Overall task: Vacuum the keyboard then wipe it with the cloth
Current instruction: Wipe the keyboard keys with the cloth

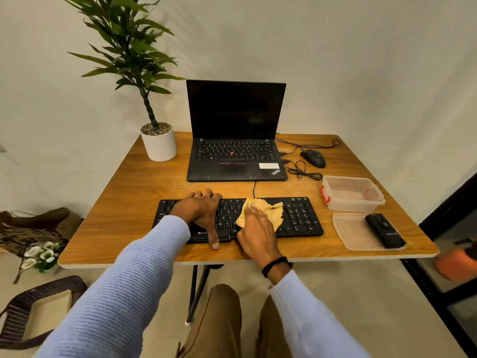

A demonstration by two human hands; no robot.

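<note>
observation from the remote station: the wiping step is in hand. the keyboard lies flat near the front edge of the wooden table, in front of the open laptop, its cable running back toward the laptop. the left hand spans the keyboard's left half, fingers hooked over the far edge and thumb laid at the near edge, so i read it as clamping the keyboard in place. the right hand holds the yellow cloth, bunched and pressed onto the keys at centre-right, just beside the number block; its fingertips are buried in the cloth, so i cannot tell exactly how they lie. the small black vacuum rests untouched on a clear lid to the right, well apart from both hands, with a clear container just behind it; from that i judge the vacuuming finished, though i cannot confirm it. assessment: the cloth covers only a middle patch, leaving the number block uncovered and the left half under the bracing hand. the next move, in my judgement, calls for drawing the cloth sideways along the key rows under even pressure while the left hand keeps the keyboard from sliding, and that hand must shift before the left keys can be reached. risk noted: the bunched cloth may snag on key edges.
</note>
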